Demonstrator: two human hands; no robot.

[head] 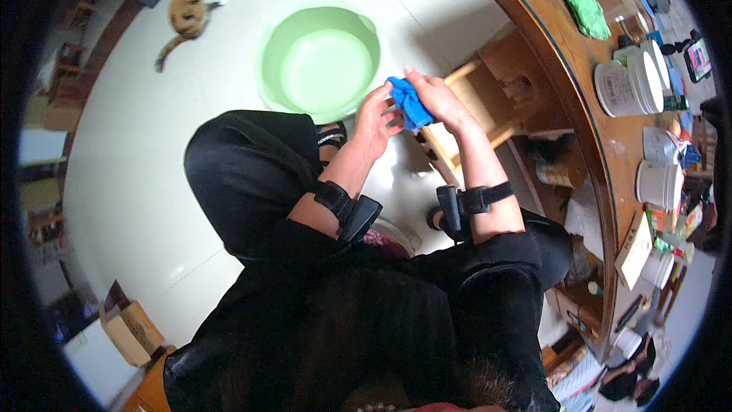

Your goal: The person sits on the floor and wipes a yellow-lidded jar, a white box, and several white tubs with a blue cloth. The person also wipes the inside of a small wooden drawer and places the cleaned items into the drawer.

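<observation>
A crumpled blue cloth [410, 104] is in my right hand [437, 97], with the thumb pointing up along its top. My left hand [374, 117] is at the cloth's left side, fingers spread and slightly curled; a fingertip is by its upper edge, and whether it grips the cloth is unclear. Just beyond my left hand, a light green plastic basin [366, 32] stands on the pale floor with what looks like water in it. Below and right of my right hand is a small wooden stool or frame [452, 155], partly hidden by my forearm.
A long wooden desk [549, 40] curves along the right, bearing a green cloth [582, 6], white plastic tubs [620, 89] and a small lettered board [633, 251]. A calico cat [190, 9] is on the floor at upper left. An open cardboard box [132, 332] stands at lower left.
</observation>
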